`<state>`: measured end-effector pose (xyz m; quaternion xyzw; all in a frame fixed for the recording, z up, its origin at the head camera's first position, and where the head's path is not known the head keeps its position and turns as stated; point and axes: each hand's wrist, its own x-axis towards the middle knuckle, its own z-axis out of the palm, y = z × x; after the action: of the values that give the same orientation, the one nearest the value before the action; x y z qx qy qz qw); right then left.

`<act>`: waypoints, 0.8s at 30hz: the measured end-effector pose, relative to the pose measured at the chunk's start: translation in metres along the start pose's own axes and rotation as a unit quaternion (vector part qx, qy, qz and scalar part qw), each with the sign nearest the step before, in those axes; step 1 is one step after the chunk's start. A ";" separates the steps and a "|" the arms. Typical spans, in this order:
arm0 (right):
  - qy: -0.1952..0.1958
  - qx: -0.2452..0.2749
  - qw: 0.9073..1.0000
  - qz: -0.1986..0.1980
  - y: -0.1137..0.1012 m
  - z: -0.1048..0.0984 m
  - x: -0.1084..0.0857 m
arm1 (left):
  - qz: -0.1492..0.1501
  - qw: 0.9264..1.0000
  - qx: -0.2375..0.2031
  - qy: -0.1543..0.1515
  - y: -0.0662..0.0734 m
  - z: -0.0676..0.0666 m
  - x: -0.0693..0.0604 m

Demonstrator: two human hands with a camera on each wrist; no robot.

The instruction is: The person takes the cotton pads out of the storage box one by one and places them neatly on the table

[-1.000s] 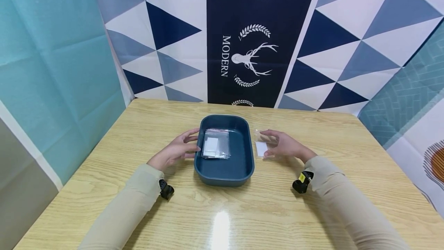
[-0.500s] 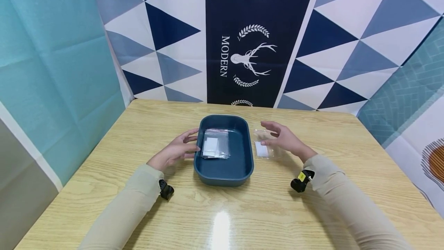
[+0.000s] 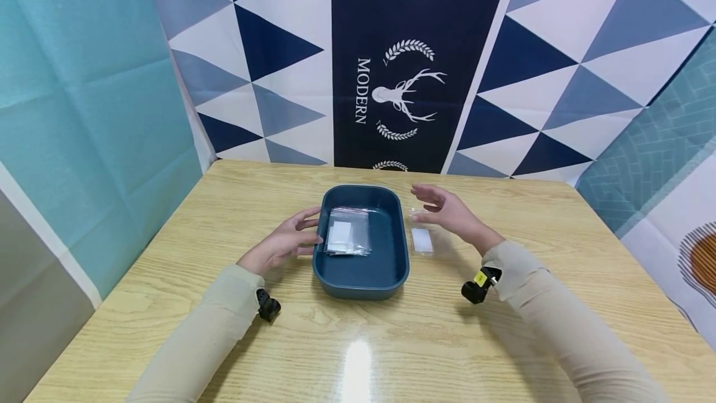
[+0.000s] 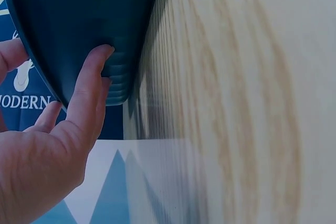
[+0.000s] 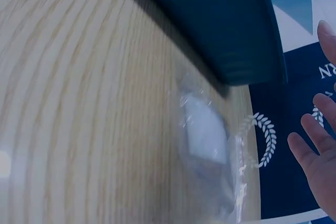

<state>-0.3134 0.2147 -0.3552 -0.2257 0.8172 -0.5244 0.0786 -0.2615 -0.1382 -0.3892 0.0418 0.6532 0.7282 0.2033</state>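
A dark blue rectangular tray (image 3: 386, 266) stands on the wooden table. Inside it, toward the left, lies a small pile of clear zip bags (image 3: 358, 235) with white cards in them. My left hand (image 3: 282, 241) is at the tray's left side, fingers spread and fairly straight; in the left wrist view its fingertips (image 4: 100, 53) touch the outer wall. Right of the tray, one clear zip bag (image 5: 207, 135) with a white card lies flat on the table. Over the bag's far end hovers my right hand (image 3: 450, 213), loosely bent and holding nothing.
The light wooden table (image 3: 268, 353) reaches back to a patterned cloth backdrop (image 3: 403, 61). A pale teal cloth (image 3: 89, 111) hangs at the left. Small black cameras sit on both wrists.
My right hand has lifted off the zip bag and moved up and slightly left, toward the tray. The bag stays on the table. My left hand has kept its place.
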 end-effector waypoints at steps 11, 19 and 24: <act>-0.013 -0.007 1.000 0.014 -0.020 0.010 0.013 | -0.002 1.000 0.005 0.004 0.001 0.003 0.000; -0.029 -0.022 0.999 0.006 -0.029 0.026 0.022 | 0.001 1.000 0.000 0.004 0.000 0.001 0.000; -0.033 -0.039 0.999 0.012 -0.033 0.035 0.028 | -0.001 1.000 0.003 0.005 0.000 0.002 -0.001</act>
<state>-0.3163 0.1619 -0.3383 -0.2356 0.8370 -0.4831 0.1028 -0.2600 -0.1372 -0.3891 0.0381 0.6563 0.7264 0.2003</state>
